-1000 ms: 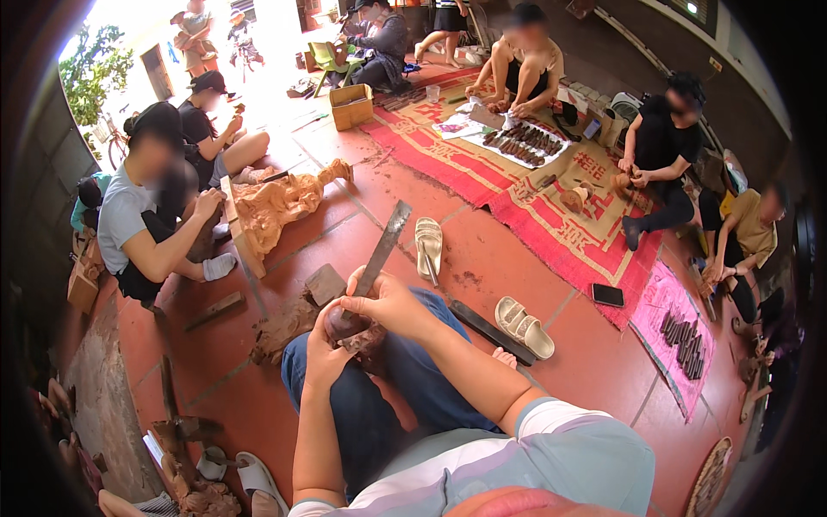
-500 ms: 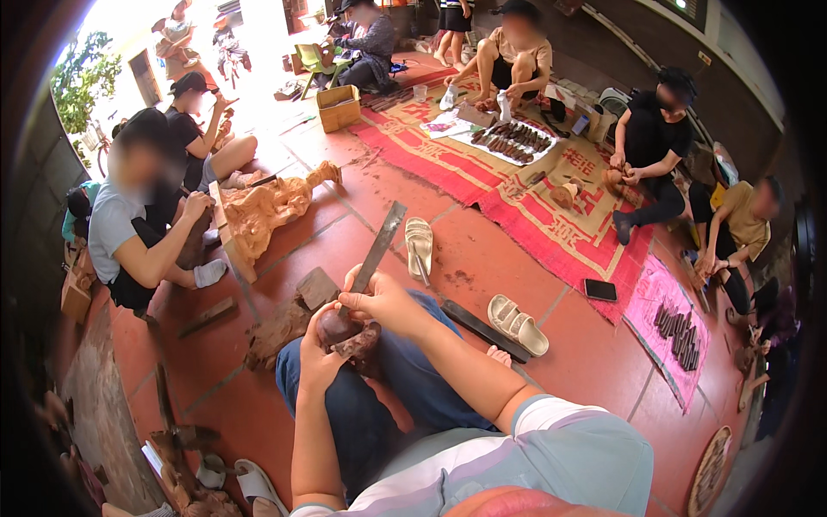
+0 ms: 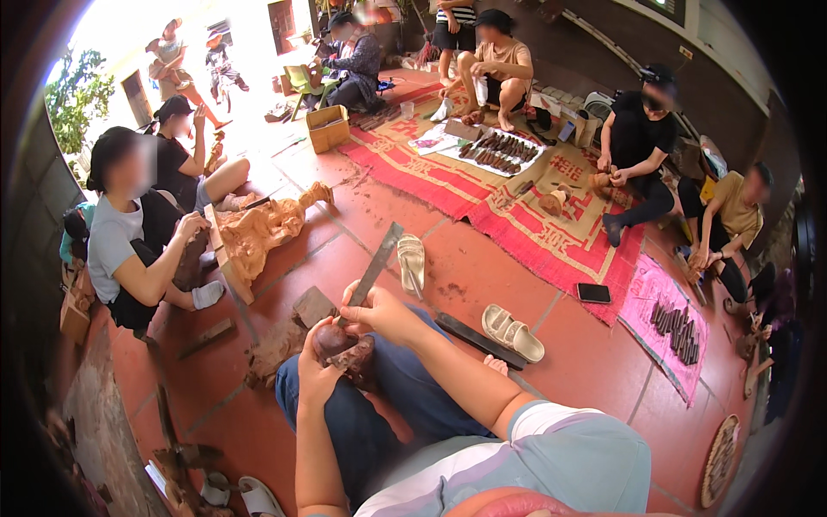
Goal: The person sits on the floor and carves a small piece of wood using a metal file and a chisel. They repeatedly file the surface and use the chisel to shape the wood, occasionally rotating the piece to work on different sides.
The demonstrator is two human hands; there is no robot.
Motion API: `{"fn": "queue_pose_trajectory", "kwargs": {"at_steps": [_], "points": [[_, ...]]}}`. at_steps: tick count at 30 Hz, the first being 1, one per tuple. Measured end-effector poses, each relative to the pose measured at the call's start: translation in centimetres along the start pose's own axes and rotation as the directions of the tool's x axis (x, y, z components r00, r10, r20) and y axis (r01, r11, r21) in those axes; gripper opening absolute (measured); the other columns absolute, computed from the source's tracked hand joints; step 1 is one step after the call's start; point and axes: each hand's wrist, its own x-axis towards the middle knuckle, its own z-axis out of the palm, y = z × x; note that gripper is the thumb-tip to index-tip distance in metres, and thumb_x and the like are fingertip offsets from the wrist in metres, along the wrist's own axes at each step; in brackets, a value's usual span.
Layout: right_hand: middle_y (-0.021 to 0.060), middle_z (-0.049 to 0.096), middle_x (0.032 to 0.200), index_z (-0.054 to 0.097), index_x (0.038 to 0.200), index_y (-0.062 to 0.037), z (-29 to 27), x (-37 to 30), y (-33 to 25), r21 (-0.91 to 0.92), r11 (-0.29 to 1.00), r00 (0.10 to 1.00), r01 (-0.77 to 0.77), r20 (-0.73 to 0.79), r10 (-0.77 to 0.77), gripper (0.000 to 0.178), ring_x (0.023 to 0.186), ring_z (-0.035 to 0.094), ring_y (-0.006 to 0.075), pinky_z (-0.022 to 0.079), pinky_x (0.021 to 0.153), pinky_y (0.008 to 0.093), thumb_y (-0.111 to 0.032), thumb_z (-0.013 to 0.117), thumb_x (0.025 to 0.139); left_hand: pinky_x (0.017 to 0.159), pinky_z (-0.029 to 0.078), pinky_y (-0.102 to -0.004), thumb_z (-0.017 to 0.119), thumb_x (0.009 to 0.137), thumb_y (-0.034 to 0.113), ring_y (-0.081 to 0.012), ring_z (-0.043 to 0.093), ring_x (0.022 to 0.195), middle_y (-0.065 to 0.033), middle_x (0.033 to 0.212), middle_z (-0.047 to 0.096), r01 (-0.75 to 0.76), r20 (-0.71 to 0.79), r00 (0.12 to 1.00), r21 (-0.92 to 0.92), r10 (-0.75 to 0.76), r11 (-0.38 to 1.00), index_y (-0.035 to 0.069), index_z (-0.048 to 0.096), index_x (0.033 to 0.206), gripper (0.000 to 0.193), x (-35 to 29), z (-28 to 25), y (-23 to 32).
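Observation:
Over my knees, my left hand (image 3: 316, 374) is wrapped round a dark reddish-brown wood carving (image 3: 331, 341) with a rounded, smooth top and a rougher lower part. My right hand (image 3: 376, 310) grips a long flat grey metal file (image 3: 377, 261), its free end pointing up and away. The file's lower end meets or nearly meets the top of the carving, beside my left fingertips; the exact contact is hidden by my fingers. Just beyond the carving, a wood block (image 3: 313, 306) lies on the floor with rough brown pieces around it.
Two beige sandals (image 3: 513, 333) and a dark bar (image 3: 479, 339) lie ahead of my knees. Farther right are a phone (image 3: 593, 293), a pink cloth (image 3: 639, 312) bearing dark tools, and a red mat (image 3: 517, 246). A large wooden carving (image 3: 269, 231) lies front left; several people sit around.
The view has shifted slightly. My hands keep the same grips on file and carving, and the file's position against the carving looks nearly the same.

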Motion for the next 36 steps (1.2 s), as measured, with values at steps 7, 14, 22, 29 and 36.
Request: {"fn": "queue_pose_trajectory", "kwargs": {"at_steps": [7,14,22,29,36], "points": [[-0.0014,0.059,0.089,0.056,0.092,-0.0090,0.3,0.5,0.3,0.019,1.000,1.000,0.006,0.001,-0.006,0.014,0.084,0.057,0.0065,0.048,0.075,0.0224,-0.012,0.069,0.087,0.090,0.050,-0.0296,0.074,0.074,-0.005,-0.0167,0.060,0.103,-0.0096,0.115,0.058,-0.024,-0.014,1.000,0.096,0.025,0.995,0.000,0.044,0.130,0.063,-0.1,-0.4,-0.3],[0.0020,0.061,0.085,0.052,0.096,-0.0077,0.5,0.4,-0.1,-0.121,0.984,0.991,0.131,0.018,-0.130,0.016,0.085,0.064,0.0118,0.056,0.071,0.0259,-0.012,0.066,0.089,0.089,0.050,-0.0289,0.075,0.074,-0.004,-0.0166,0.062,0.101,-0.0095,0.114,0.060,-0.008,-0.028,1.000,0.043,0.009,0.999,-0.001,0.046,0.129,0.062,-0.1,0.0,-0.1],[0.0008,0.061,0.086,0.056,0.091,-0.0075,1.4,-0.2,-0.1,-0.076,0.965,0.966,0.251,0.086,-0.245,0.014,0.074,0.059,0.0100,0.049,0.066,0.0237,-0.011,0.069,0.087,0.089,0.050,-0.0292,0.075,0.074,-0.004,-0.0169,0.061,0.103,-0.0100,0.115,0.059,0.009,-0.014,1.000,0.033,-0.009,0.999,-0.001,0.045,0.129,0.063,-0.1,-0.3,-0.6],[-0.0004,0.059,0.082,0.055,0.090,-0.0067,1.2,0.8,0.8,0.030,0.997,0.995,0.074,-0.065,-0.071,0.011,0.068,0.055,0.0072,0.047,0.060,0.0216,-0.008,0.066,0.086,0.090,0.051,-0.0298,0.073,0.074,-0.004,-0.0173,0.061,0.103,-0.0095,0.116,0.058,-0.064,0.001,0.998,0.048,0.064,0.997,0.000,0.045,0.129,0.062,0.3,-0.8,-1.0],[0.0024,0.062,0.083,0.056,0.091,-0.0064,0.8,0.3,0.1,-0.177,0.971,0.982,0.163,-0.063,-0.177,0.011,0.075,0.063,0.0118,0.053,0.065,0.0264,-0.009,0.066,0.087,0.092,0.048,-0.0302,0.072,0.072,-0.006,-0.0175,0.059,0.106,-0.0107,0.120,0.058,-0.002,-0.022,1.000,0.002,0.002,1.000,0.001,0.045,0.131,0.065,-0.2,-0.2,-1.1]]}}
